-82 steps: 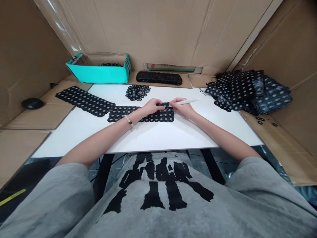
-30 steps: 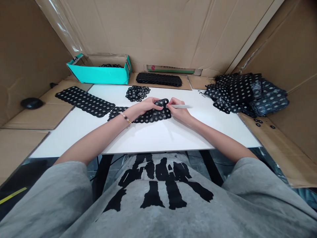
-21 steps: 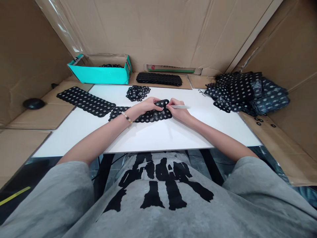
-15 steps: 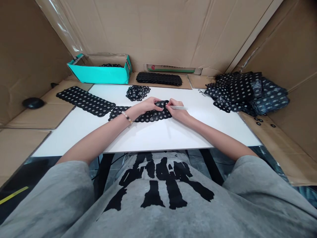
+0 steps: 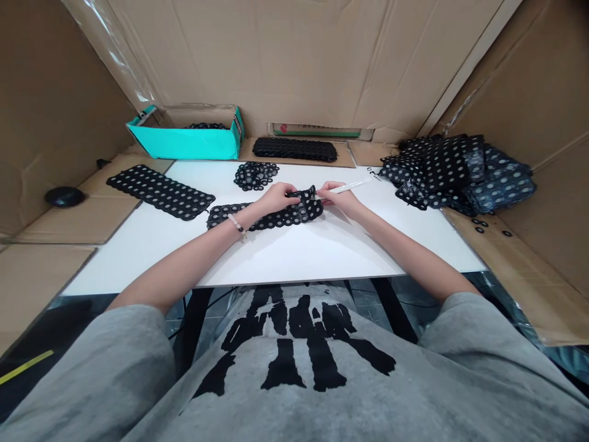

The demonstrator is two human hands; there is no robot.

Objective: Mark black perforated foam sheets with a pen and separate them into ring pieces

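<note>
A black perforated strip of joined rings with pale round centres lies on the white table, its right end lifted and bent up. My left hand pinches the strip's far edge, fingers closed; the wrist with a beaded bracelet crosses over it. My right hand grips a slim white pen-like tool whose tip meets the raised right end of the strip. What kind of tool it is, I cannot make out. Just beyond the left hand is a heap of loose black rings.
Another perforated strip lies at left, near a black computer mouse. A turquoise-sided box holds black pieces. A stack of strips sits at the back, a pile of dotted sheets at right. Cardboard walls surround the white table.
The strip's right end has been raised and bent up. My right hand has moved slightly right, and the white tool now slants upward to the right.
</note>
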